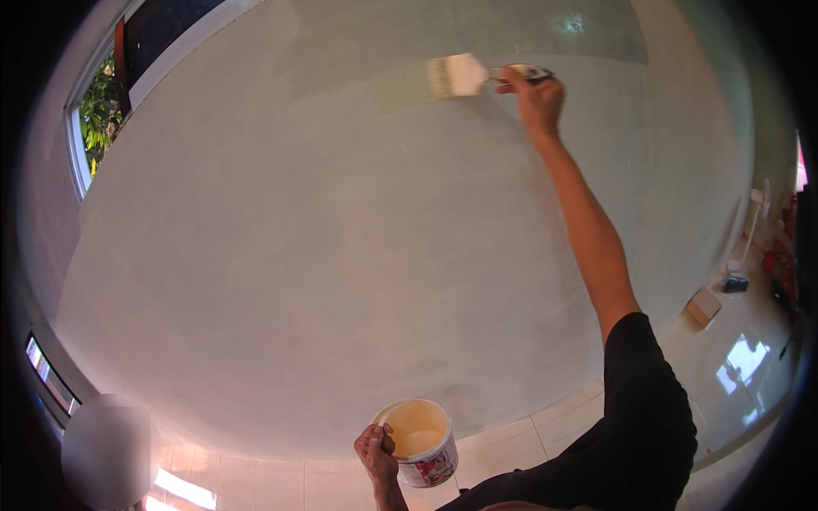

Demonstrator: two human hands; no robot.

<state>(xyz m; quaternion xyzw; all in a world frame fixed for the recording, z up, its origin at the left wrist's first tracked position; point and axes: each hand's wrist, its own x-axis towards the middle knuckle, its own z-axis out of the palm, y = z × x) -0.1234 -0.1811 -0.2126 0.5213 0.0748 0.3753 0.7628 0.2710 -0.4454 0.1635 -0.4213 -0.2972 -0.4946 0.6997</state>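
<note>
High on the wall (324, 255), my right hand (538, 104) is closed around the handle of a wide paintbrush (463, 75). The bristles point left and press against the wall, with a pale yellowish strip of paint beside them. My right arm is stretched far up. Low in the view, my left hand (377, 451) grips the rim or handle of a round paint bucket (439, 460); which of the two I cannot tell. Cream-coloured paint lies inside it, and a printed label wraps its side.
A window (98, 119) with greenery outside opens at the upper left. On the tiled floor (503, 443) at right stand a cardboard box (704, 307) and a dark small object (734, 284). A blurred round shape (109, 451) is at the lower left. A darker band crosses the upper wall.
</note>
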